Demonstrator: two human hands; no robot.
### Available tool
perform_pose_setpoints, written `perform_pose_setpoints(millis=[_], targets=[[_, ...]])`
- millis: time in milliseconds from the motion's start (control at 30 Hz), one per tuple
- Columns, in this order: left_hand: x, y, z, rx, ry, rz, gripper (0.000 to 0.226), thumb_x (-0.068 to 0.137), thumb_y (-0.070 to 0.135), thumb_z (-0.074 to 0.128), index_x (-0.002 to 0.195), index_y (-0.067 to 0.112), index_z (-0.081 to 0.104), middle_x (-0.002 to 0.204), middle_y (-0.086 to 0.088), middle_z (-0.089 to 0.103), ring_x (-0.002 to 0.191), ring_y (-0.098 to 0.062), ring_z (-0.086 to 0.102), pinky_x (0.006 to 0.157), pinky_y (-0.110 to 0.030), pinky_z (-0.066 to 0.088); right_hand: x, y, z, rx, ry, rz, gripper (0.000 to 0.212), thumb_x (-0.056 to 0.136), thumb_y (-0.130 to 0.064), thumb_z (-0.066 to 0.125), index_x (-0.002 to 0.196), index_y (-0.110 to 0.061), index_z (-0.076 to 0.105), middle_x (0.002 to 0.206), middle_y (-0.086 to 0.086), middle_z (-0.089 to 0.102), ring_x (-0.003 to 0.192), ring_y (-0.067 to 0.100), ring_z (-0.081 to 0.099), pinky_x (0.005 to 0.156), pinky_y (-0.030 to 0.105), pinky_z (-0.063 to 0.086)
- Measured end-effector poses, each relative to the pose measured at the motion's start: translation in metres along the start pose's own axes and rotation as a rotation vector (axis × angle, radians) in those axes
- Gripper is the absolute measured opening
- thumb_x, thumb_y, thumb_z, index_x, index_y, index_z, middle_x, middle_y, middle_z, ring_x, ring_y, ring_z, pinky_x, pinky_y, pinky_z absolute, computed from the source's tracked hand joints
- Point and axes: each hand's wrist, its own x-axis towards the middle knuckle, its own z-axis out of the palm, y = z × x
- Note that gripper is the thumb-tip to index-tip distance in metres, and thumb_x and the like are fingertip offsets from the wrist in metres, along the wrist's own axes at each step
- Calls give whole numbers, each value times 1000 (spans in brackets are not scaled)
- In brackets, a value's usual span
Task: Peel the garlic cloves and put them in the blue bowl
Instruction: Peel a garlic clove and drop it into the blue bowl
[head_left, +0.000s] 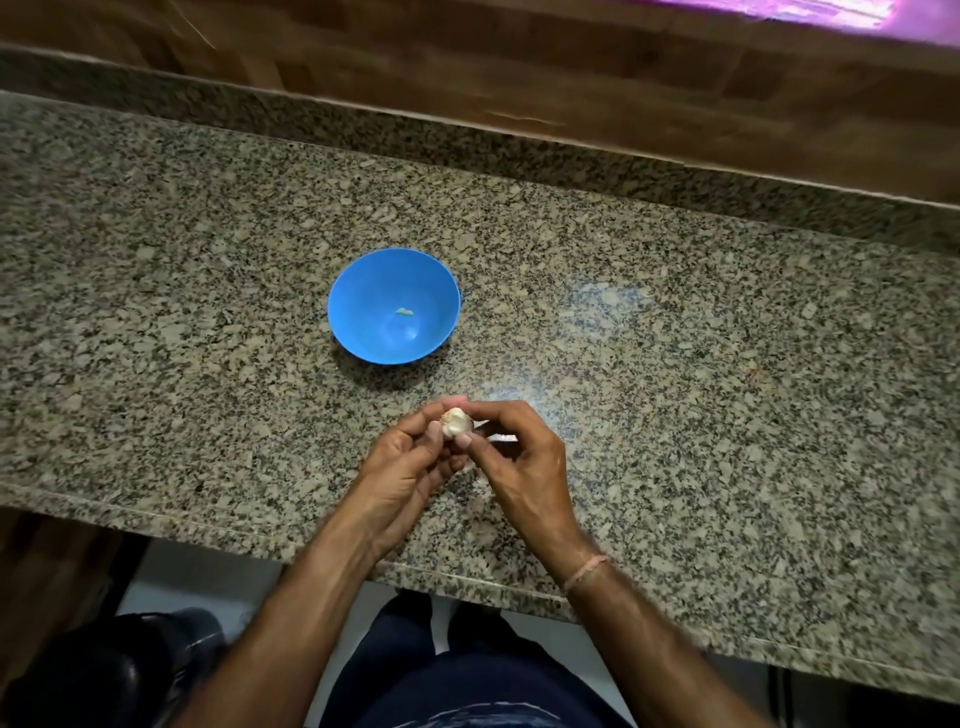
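The garlic (456, 423) sits between the fingertips of both hands, held over the granite bench (727, 364). The left hand (410, 457) grips it from the left with curled fingers. The right hand (519, 457) pinches it from the right, with the thumb on the near side of the garlic. The blue bowl (363, 291) stands on the bench beyond the hands and a little to their left, apart from them. One small pale clove (405, 312) lies inside the bowl. A thin pink thread (584, 571) goes around the right wrist.
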Motion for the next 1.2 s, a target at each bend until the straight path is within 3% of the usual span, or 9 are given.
perform_pose_setpoints(millis=[300, 400, 467, 600, 733, 833, 1033, 1200], targets=[[-5, 4, 6, 70, 27, 110, 40, 90, 14, 67, 130, 8, 69, 128, -16, 72, 98, -14, 69, 84, -23, 60, -4, -15, 5, 6, 89, -108, 14, 92, -15, 80, 106, -14, 75, 102, -5, 71, 95, 16, 71, 81, 36, 61], [-6, 3, 5, 116, 25, 131, 41, 90, 15, 69, 130, 5, 68, 131, -18, 70, 122, -32, 66, 106, -42, 52, -3, -17, 2, 73, 61, -36, 13, 91, -16, 82, 101, -17, 74, 97, -4, 73, 92, 18, 71, 82, 41, 61], [-7, 0, 3, 129, 22, 138, 41, 90, 15, 70, 129, 5, 69, 134, -19, 69, 130, -38, 61, 112, -49, 46, -2, -18, 1, 108, 33, 12, 14, 89, -14, 83, 98, -17, 73, 93, -3, 73, 89, 19, 70, 82, 44, 61], [-11, 2, 5, 198, 53, 150, 35, 87, 14, 71, 122, 8, 73, 124, -14, 74, 114, -25, 71, 94, -30, 57, -3, -17, 0, 161, 8, 52, 14, 88, -12, 83, 96, -14, 71, 91, 4, 72, 87, 29, 70, 80, 50, 62], [-15, 2, 8, 276, 51, 174, 36, 86, 14, 72, 122, 8, 72, 113, -11, 78, 108, -19, 75, 82, -23, 59, -2, -15, -1, 145, -16, 83, 12, 89, -11, 81, 94, -13, 70, 89, 5, 72, 85, 29, 70, 78, 47, 64], [-16, 1, 7, 325, 63, 165, 36, 90, 12, 72, 125, 7, 71, 112, -12, 79, 107, -19, 75, 83, -24, 58, -2, -11, -1, 128, -17, 109, 12, 88, -11, 81, 91, -13, 69, 86, 3, 72, 81, 23, 69, 77, 41, 64], [-15, -6, 7, 230, 118, 99, 40, 82, 14, 75, 122, 9, 73, 112, -11, 79, 105, -20, 75, 82, -24, 60, -9, -4, 5, 206, 35, 182, 10, 90, -12, 81, 93, -13, 72, 93, 5, 75, 90, 29, 71, 82, 39, 64], [-12, -10, 2, 254, 135, 54, 34, 87, 9, 75, 122, 8, 73, 110, -13, 79, 102, -25, 73, 90, -32, 60, -8, 8, 5, 100, 11, 172, 3, 96, -13, 72, 94, -13, 70, 93, 2, 73, 91, 19, 69, 83, 32, 60]])
